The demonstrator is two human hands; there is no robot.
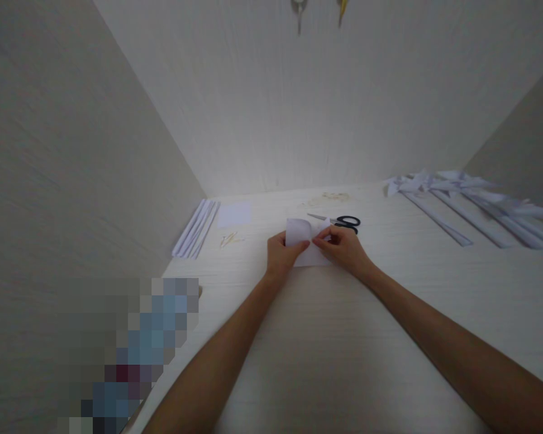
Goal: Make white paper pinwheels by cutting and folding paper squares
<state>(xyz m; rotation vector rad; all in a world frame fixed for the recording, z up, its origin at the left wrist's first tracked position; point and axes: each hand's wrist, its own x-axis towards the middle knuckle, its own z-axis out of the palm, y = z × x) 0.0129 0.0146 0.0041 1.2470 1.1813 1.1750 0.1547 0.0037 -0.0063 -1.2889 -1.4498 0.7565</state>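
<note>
Hands (314,250) on folded white paper (305,241)

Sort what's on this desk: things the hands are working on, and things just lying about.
In hand:
white paper sheet, curled up at the corners, pinched by left hand and right hand

Lying about:
scissors
rolled paper sticks
small paper square
finished paper pinwheels

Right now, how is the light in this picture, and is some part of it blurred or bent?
Head view: soft light falls brightest on the back wall, with faint shadows under both arms. Walls lean outward from wide-lens distortion. A pixelated block hides the lower left. The left hand, right hand and white paper look slightly soft.
</note>
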